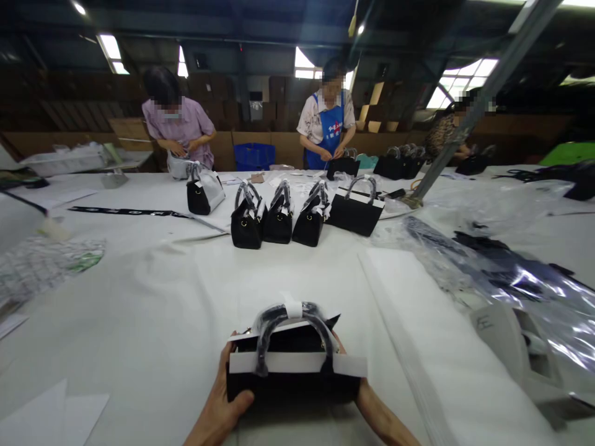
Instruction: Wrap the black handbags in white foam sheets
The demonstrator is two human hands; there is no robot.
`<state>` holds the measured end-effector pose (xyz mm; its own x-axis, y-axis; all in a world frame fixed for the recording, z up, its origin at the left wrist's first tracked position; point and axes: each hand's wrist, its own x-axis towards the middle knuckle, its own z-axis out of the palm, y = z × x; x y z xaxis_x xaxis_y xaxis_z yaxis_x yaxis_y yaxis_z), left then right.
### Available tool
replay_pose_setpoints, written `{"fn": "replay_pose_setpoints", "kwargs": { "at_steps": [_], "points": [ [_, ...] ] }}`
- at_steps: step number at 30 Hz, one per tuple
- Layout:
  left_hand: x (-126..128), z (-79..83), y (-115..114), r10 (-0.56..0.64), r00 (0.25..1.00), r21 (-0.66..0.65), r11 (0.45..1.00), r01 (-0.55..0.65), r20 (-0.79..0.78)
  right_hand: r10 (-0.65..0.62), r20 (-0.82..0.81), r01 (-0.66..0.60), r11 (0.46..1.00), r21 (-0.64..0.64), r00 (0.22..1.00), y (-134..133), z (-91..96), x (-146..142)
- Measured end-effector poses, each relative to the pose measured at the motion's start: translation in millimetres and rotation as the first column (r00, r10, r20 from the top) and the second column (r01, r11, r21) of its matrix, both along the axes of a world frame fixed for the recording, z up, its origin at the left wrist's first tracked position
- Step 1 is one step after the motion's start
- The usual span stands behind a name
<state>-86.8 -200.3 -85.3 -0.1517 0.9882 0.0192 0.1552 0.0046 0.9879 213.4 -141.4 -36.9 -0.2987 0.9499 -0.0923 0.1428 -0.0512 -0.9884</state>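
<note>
Toward the table's (pixel 153 322) near edge, the left hand (pixel 225 396) clasped a black bag (pixel 292 391), thumb on its front, fingers behind; the right hand (pixel 366 396) touched the opposite end (its fingers mostly hidden, their spread unclear). White strips (pixel 302 363) edged the top; shiny film wrapped its arched handles (pixel 263 347).

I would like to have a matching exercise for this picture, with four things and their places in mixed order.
1. nearest black handbag
2. blue crate
3. white foam-like sheets
4. dark strip

A. beyond the far edge of the table
B. on its left half
C. between left hand and right hand
D. on its right half

Pairs: 1-C, 2-A, 3-D, 4-B
</note>
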Motion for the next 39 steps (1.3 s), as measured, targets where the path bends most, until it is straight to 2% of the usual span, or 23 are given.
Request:
{"fn": "replay_pose_setpoints", "kwargs": {
  "at_steps": [4, 9, 13, 16, 19, 22, 25, 27, 28, 30, 32, 33, 36, 39],
  "points": [
    [7, -6.5, -13, 0.096, 0.994, 0.048, 0.994, -0.094, -0.051, -0.035, 0.016, 0.035, 0.999, -0.006, 0.999, -13, 6.2, 19],
    [3, -20.8, -21, 0.111, 0.983, -0.014, 0.993, -0.114, -0.147, 0.062, -0.022, -0.062, 0.998, -0.018, 0.998, -20, 12.8, 21],
    [-10, -39.6, -19, 0.042, 0.989, -0.107, 0.993, -0.058, -0.144, 0.088, -0.018, -0.088, 0.995, -0.043, 0.996, -27, 3.5, 13],
    [-12, -43.1, -18, 0.049, 0.990, -0.119, 0.991, -0.064, -0.129, 0.051, 0.061, -0.049, 0.998, -0.043, 0.997, -41, -8.6, 15],
    [-11, -30.5, -15, 0.027, 0.994, -0.080, 0.996, -0.036, -0.105, 0.104, 0.159, -0.106, 0.994, 0.000, 0.982, -47, -16.7, 23],
    [-15, -7.3, -4, -0.068, 0.997, -0.054, 0.996, 0.065, -0.043, 0.120, 0.222, -0.136, 0.989, 0.058, 0.968, -38, -19.6, 30],
    [-19, 16.5, 12, -0.127, 0.992, 0.003, 0.992, 0.127, 0.008, 0.058, 0.159, -0.075, 0.992, 0.100, 0.986, -23, -21.1, 28],
    [-17, 30.7, 22, -0.166, 0.984, 0.013, 0.986, 0.166, 0.057, 0.032, 0.132, -0.043, 0.996, 0.081, 0.991, -15, -21.5, 18],
    [-14, 37.8, 26, -0.147, 0.985, -0.002, 0.989, 0.148, 0.090, 0.014, 0.127, -0.020, 0.999, 0.050, 0.992, -12, -20.7, 12],
    [-7, 53.0, 33, -0.021, 0.989, -0.058, 0.998, 0.029, 0.145, -0.046, 0.100, 0.050, 0.998, -0.038, 0.994, -10, -14.8, -2],
    [-2, 69.6, 37, 0.112, 0.977, -0.141, 0.986, -0.087, 0.183, -0.126, 0.031, 0.129, 0.986, -0.108, 0.992, -10, -1.3, -16],
    [0, 77.7, 38, 0.141, 0.967, -0.191, 0.976, -0.100, 0.212, -0.154, -0.014, 0.151, 0.979, -0.134, 0.988, -11, 8.3, -21],
    [-1, 95.5, 38, 0.187, 0.897, -0.366, 0.930, -0.031, 0.400, -0.188, -0.163, 0.144, 0.958, -0.248, 0.969, -15, 41.1, -34],
    [-3, 95.6, 34, 0.305, 0.764, -0.559, 0.825, 0.086, 0.568, -0.182, -0.305, 0.036, 0.903, -0.428, 0.935, -14, 65.4, -42]
  ]
}}
